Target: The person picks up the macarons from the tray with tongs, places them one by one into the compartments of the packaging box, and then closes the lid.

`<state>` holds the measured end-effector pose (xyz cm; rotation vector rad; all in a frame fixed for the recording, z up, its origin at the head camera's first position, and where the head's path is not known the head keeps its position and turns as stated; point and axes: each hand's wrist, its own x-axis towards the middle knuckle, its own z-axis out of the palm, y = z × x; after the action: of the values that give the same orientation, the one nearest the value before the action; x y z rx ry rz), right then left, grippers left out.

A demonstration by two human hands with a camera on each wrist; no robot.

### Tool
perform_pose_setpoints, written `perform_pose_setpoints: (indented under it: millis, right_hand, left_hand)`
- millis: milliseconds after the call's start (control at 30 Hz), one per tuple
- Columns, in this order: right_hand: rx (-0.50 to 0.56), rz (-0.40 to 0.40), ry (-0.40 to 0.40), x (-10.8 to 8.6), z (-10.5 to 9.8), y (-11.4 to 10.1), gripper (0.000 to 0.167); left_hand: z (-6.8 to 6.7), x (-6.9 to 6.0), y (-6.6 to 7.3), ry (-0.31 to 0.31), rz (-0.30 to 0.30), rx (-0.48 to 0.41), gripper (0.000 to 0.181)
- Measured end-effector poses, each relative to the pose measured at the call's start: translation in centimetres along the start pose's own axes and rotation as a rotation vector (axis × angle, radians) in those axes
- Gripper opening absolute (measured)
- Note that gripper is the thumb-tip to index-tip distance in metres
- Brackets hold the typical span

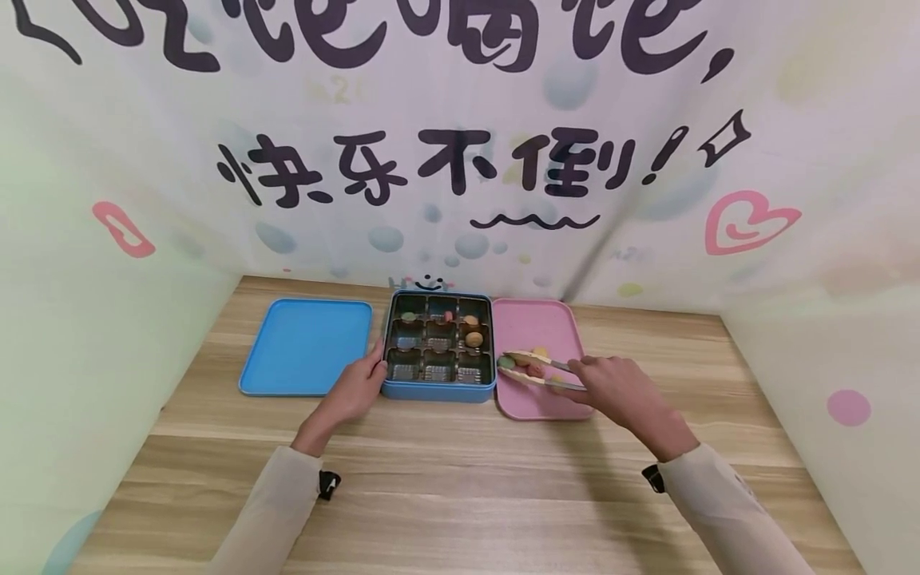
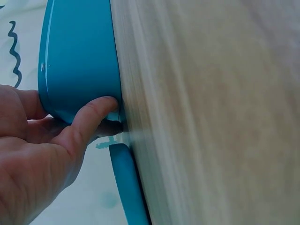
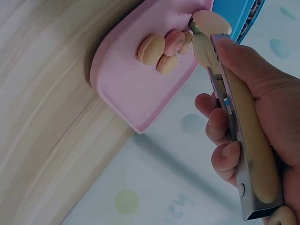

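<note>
My left hand [image 1: 359, 389] grips the front left corner of a blue box [image 1: 438, 391], its thumb pressed on the front wall and fingers round the side. Inside, a dark divided insert holds several macarons: green, red and orange ones along the back row, and an orange-brown macaron [image 1: 473, 339] in the middle row's right compartment. My right hand [image 1: 624, 391] holds tongs [image 3: 248, 126] with cream tips over the pink tray [image 1: 528, 319]. Between those tips, at the tray's left edge, is a green macaron [image 1: 506, 362]. Yellow and pink macarons [image 3: 174, 43] lie beside it on the tray.
Left of the box lies a flat blue lid [image 1: 309, 343], a small gap away. The pink tray sits right against the box's right side. A printed curtain [image 1: 431, 216] stands behind the wooden table [image 1: 446, 487] and along both sides.
</note>
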<state>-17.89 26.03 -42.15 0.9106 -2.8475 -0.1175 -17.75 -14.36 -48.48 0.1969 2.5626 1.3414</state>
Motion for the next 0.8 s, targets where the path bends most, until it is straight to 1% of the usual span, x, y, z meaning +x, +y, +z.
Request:
perform_pose_setpoints:
  millis: [233,467,633,800]
  right_hand:
    - [0.036,0.029,-0.024,-0.5,0.0,0.6,0.039]
    - [0.010,0.057,0.013,-0.5,-0.8,1.2,0.038]
    - [0.075,0.081,0.038,-0.3,-1.1,1.3,0.033]
    - [0.153,0.098,0.072,0.3,-1.5,0.8,0.032]
  left_hand:
    - [0.0,0.0,0.1,0.004,-0.002,-0.001,0.057]
    - [0.0,0.0,0.0,0.000,0.004,-0.001,0.057]
    - [0.0,0.0,0.2,-0.004,0.006,-0.005,0.057]
    - [0.0,0.0,0.3,0.000,0.000,-0.003,0.057]
